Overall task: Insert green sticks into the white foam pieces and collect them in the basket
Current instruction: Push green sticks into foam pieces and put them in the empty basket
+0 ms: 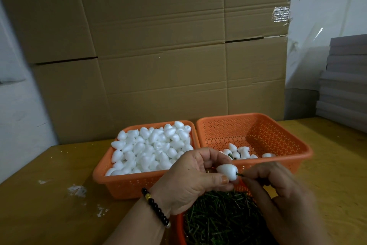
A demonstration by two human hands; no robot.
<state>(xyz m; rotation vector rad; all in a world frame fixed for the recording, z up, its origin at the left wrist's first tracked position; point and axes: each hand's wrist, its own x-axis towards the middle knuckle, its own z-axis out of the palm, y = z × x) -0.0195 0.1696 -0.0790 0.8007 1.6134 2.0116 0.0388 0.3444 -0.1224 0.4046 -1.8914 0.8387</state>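
Low in the middle of the frame, the left hand [190, 181] grips a white foam piece [227, 171] between thumb and fingertips, its wrist ringed by a dark beaded bracelet [155, 208]. Just right of it, the right hand [278, 189] pinches a green stick [239, 174] whose tip is seated in the right end of the foam piece, only a short stub showing between foam and fingers. Both hands hover above an orange container [179, 228] at the bottom edge, heaped with loose green sticks [220, 219]. Behind the hands, on the wooden bench [49, 195], two orange perforated baskets stand side by side, rims touching. The left basket [127, 185] is piled full of plain foam pieces [153, 147]. The right basket [258, 133] is mostly bare, with a small cluster of finished pieces [238, 152] lying along its near wall, a green stem visible on one of them. White foam crumbs [76, 191] are scattered on the bench toward the lower left. Large cardboard boxes [158, 46] fill the upper frame behind the baskets, and a stack of grey flat sheets [345, 81] sits at the right edge.
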